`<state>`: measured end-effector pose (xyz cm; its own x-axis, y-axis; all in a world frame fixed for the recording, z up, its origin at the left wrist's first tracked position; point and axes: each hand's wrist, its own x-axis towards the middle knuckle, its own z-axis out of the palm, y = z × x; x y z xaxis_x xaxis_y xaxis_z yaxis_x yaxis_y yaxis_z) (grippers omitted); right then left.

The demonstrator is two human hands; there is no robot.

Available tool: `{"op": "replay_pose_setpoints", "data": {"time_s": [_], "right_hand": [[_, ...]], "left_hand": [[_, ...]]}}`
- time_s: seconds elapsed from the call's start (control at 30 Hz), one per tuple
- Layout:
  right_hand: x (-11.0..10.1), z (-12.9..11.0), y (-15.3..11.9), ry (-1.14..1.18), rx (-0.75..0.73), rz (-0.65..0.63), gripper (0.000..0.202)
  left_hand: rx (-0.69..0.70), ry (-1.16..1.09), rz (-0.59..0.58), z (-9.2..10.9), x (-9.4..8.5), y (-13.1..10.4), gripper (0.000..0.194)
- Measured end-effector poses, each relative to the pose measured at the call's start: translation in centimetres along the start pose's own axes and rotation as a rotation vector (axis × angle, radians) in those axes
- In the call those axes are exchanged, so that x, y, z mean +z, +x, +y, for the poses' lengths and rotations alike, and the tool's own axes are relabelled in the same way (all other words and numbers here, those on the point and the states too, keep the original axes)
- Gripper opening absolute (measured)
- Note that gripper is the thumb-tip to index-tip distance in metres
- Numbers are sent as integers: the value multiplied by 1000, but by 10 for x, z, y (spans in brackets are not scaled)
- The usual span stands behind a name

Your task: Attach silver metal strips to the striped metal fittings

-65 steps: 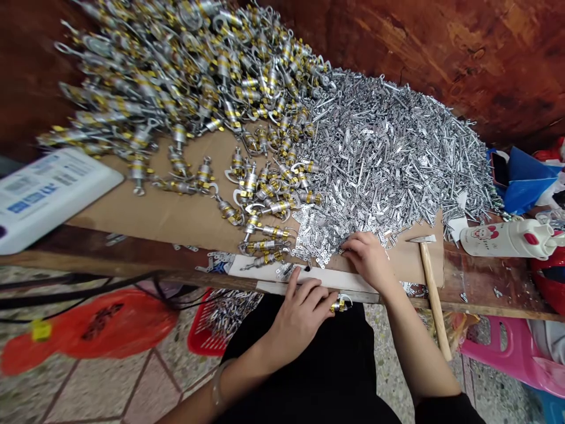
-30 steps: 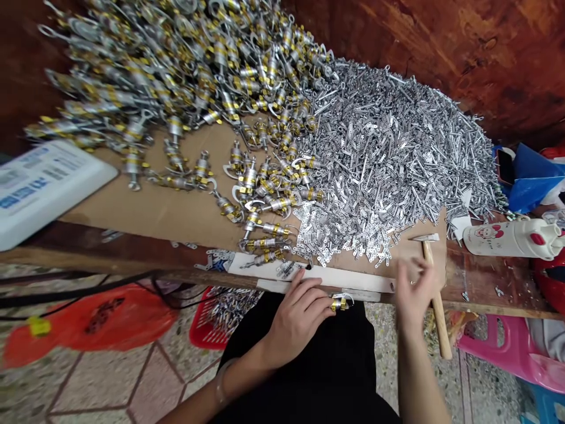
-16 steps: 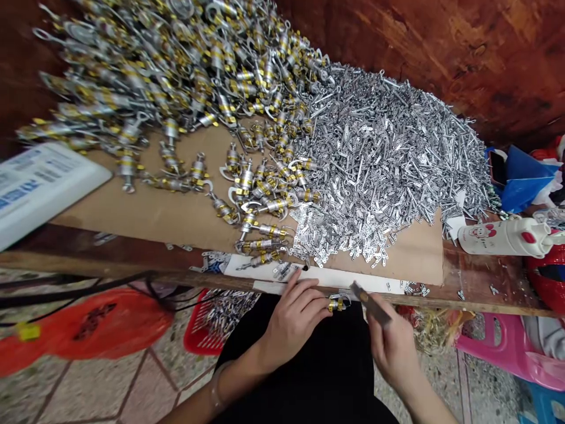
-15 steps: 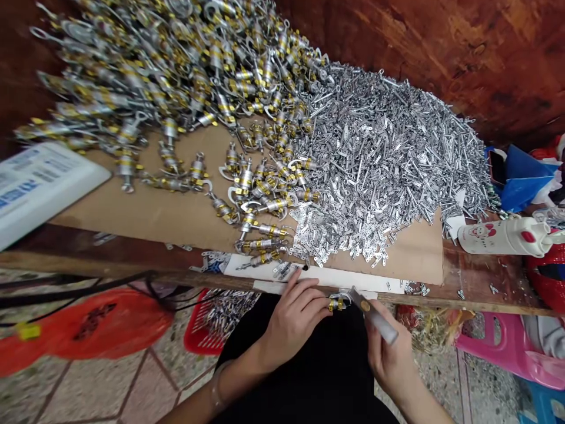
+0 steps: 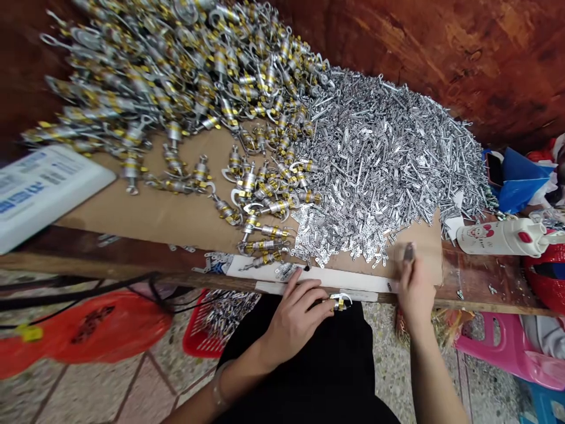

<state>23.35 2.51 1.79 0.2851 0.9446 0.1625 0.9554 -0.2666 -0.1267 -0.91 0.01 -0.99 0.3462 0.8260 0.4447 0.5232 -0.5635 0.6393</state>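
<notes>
At the bench's front edge, my left hand (image 5: 296,318) has its fingers around a metal fitting with yellow bands and a curved hook (image 5: 339,302), whose hooked end sticks out to the right. My right hand (image 5: 415,288) is farther right, over the cardboard (image 5: 203,218), closed on a hammer (image 5: 409,252); the tool is smeared by motion and mostly covered by the hand. Above and between the hands lies a heap of small silver plates and pins (image 5: 366,165). Similar yellow-banded fittings (image 5: 176,65) are piled at the upper left.
A white box (image 5: 48,188) sits at the left and a white bottle (image 5: 498,237) at the right. Below the bench are a red basket (image 5: 194,333) of metal parts, an orange bag (image 5: 106,330) and a pink stool (image 5: 489,347).
My right hand has moved right and up with the hammer, away from the fitting and over the cardboard. My left hand remains at the fitting.
</notes>
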Motion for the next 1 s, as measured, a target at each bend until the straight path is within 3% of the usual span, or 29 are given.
{"op": "replay_pose_setpoints", "data": {"time_s": [0.03, 0.13, 0.2, 0.27, 0.33, 0.4, 0.5, 0.7, 0.9, 1.0], "right_hand": [[4, 13, 15, -35, 9, 97, 39], [11, 34, 45, -52, 9, 198, 42], [13, 25, 49, -24, -18, 234, 41], [16, -2, 43, 27, -99, 240, 35], [20, -38, 32, 119, -271, 147, 23], [23, -72, 22, 250, -499, -49, 14], [19, -98, 13, 389, -583, -221, 11], [-6, -85, 5, 657, -452, -405, 12], [11, -95, 21, 415, -450, -352, 8], [6, -97, 22, 429, -460, -382, 9]], "left_hand": [[18, 5, -2, 0, 0, 0, 10], [57, 8, -14, -1, -1, 3, 13], [64, -8, -16, -1, -4, 4, 14], [66, -32, -10, 0, -7, 6, 14], [71, -48, -5, 1, -10, 8, 15], [78, -46, -2, 3, -14, 9, 16], [69, -44, 4, 3, -19, 11, 15], [21, -11, 67, -1, -22, 15, 16], [57, -9, 57, -1, -20, 17, 14], [34, 8, 59, -1, -20, 15, 15]]}}
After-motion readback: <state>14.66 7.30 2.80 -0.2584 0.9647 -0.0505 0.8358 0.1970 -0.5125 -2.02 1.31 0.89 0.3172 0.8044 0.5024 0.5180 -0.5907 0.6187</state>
